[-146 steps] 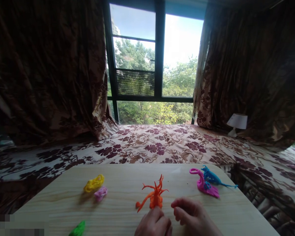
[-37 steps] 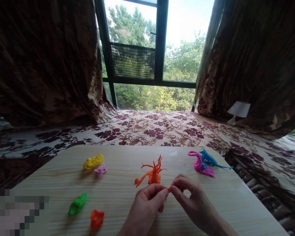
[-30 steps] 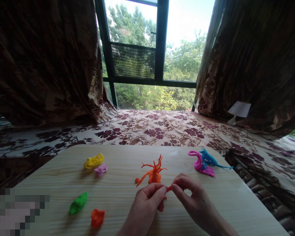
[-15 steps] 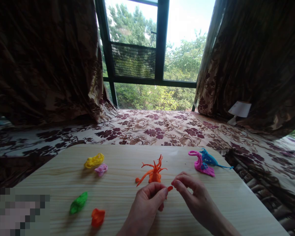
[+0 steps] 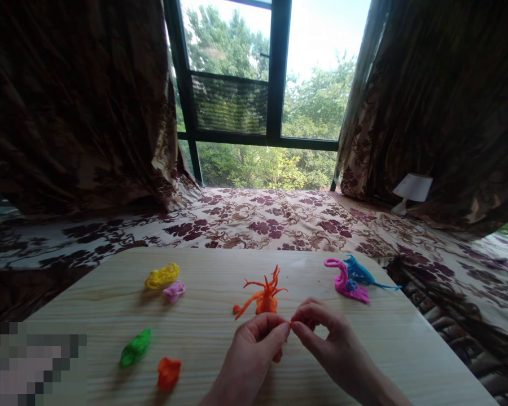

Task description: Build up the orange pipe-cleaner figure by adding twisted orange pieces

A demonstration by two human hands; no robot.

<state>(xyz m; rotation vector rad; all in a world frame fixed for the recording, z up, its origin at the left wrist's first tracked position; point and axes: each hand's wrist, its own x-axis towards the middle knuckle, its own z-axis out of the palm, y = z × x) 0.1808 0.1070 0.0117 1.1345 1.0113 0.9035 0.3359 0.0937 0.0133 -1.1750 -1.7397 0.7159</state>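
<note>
Left hand [image 5: 254,344]: thumb and forefinger pinched narrow on a tiny bit of orange clay [image 5: 290,323], above the tabletop.
Right hand [image 5: 332,332]: thumb and forefinger tips close together at that same bit; whether they grip or merely press it, I cannot tell.
Near-left clay: a crumpled orange lump [image 5: 169,373], with a green lump [image 5: 136,348] just beyond it.
Mid-table clay: an orange branched figure [image 5: 266,303] stands just past the hands, a small orange ball [image 5: 236,309] beside it.
Far-left clay: a pale pink lump [image 5: 175,291] next to a yellow coiled lump [image 5: 162,276].
Far-right clay: a magenta swan-necked figure [image 5: 347,286] against a blue long-tailed figure [image 5: 364,273].
Table: pale wood-grain tabletop [image 5: 220,270].
Beyond: floral cloth [image 5: 262,225], white-shaded lamp [image 5: 412,188], dark-framed window [image 5: 277,73].
</note>
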